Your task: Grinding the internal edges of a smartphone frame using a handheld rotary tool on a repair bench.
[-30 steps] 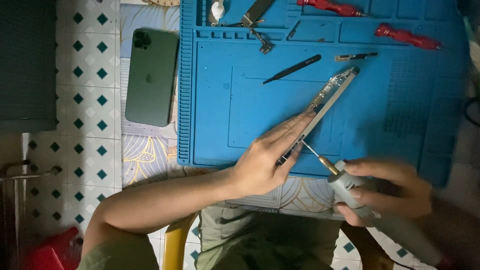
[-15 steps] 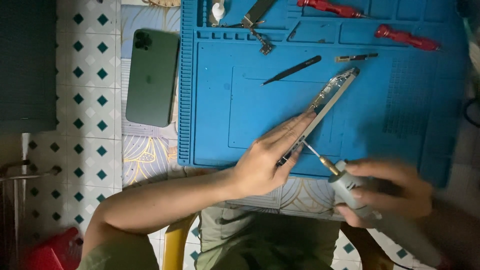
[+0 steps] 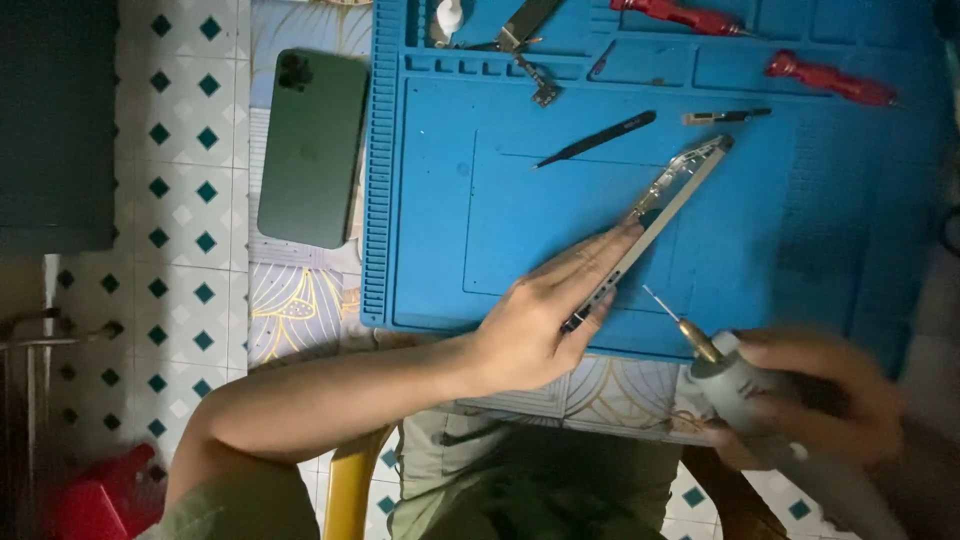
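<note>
We cannot make out the right hand (image 3: 815, 395): it is smeared by motion blur around the grey rotary tool (image 3: 745, 385), whose rear end runs off the bottom edge. Beyond the blue repair mat (image 3: 430, 200), a red screwdriver (image 3: 685, 14) is cropped by the top edge.

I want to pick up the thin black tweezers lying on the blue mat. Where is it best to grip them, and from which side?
Probably grip the thin black tweezers at the wide upper-right end, coming from above; the lower-left end narrows to a point, and they lie flat on the blue mat.
</note>
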